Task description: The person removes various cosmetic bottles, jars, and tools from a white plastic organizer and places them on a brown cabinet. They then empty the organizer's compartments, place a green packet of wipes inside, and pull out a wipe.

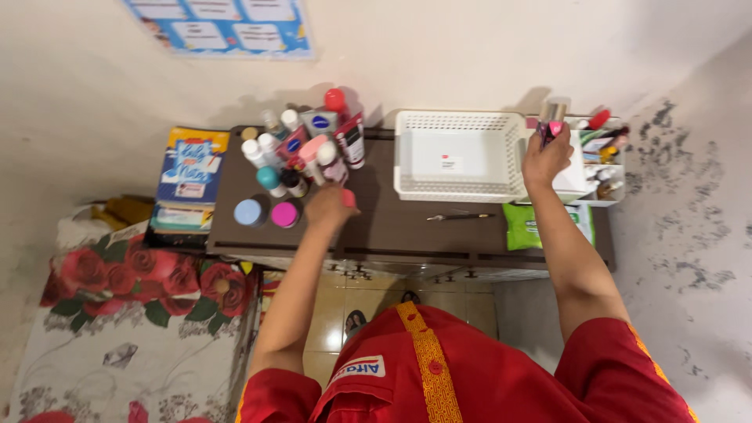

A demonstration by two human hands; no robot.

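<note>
My left hand (pixel 329 205) rests on the dark brown table top (pixel 392 227), closed around a small pink thing (pixel 349 198), just in front of a cluster of bottles and tubes (pixel 305 149). My right hand (pixel 547 155) is raised at the right end of the table and grips a small dark item with a pink tip (pixel 551 130), beside a white organiser of small cosmetics (pixel 599 160). An empty white plastic basket (pixel 458 155) stands between my hands.
A round blue lid (pixel 249 212) and a round pink lid (pixel 284 214) lie at the table's left. A dark pen (pixel 460 216) and a green wipes pack (pixel 523 225) lie near the front. Books (pixel 190 176) are stacked left; a floral bedsheet (pixel 133 313) lies below.
</note>
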